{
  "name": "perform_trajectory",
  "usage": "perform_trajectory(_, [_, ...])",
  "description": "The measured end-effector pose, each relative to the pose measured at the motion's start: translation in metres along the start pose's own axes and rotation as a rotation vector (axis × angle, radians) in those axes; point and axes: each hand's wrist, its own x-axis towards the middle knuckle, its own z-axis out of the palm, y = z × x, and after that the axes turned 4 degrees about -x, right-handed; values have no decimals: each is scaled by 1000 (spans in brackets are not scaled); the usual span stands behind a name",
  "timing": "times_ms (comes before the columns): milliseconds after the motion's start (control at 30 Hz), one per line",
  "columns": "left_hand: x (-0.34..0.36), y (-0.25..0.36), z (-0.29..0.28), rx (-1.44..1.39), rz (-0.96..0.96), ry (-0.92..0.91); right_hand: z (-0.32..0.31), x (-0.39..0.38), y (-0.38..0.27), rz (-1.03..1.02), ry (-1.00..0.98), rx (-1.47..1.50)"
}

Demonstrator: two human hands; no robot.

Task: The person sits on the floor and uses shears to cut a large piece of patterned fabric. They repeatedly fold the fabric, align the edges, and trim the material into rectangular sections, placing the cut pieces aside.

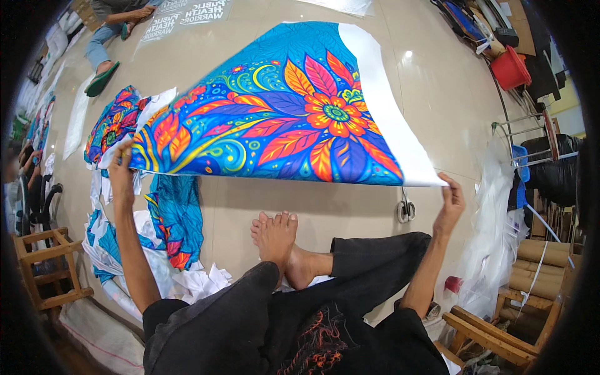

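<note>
Reaching across most of the view, a tiled floor point(437, 81) lies under everything. On or just above it spreads the next largest thing, a printed cloth point(275, 106) with flowers on blue and a white strip down its right side. It lies in front of the person, beyond their feet, its near edge running left to right between the hands as its long axis; the rest stretches away from the fingers. Both hands are about level with that edge, one at each end. A heap of cloth point(181, 215) sits below and left, nearer the left hand point(121, 165), whose fingers look pinched on the left corner. The right hand point(452, 203) has its fingers closed on the white right corner. Smallest, a pair of scissors point(406, 212) shows its handles just inside the right hand; the blades are hidden, seemingly under the cloth. Where the cloth meets the heap is hard to make out, and another person point(106, 44) is cut off at the top.
</note>
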Motion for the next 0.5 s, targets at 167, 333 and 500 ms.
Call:
perform_trajectory(167, [6,-104,-11,-7,-120,-84,40,-17,52,179,-176,-43])
perform_trajectory(333, [-6,-115,12,220,-230,-85,61,-17,89,208,-231,-68])
perform_trajectory(500, [-33,-84,20,149,-213,-100,48,-17,92,222,-269,-97])
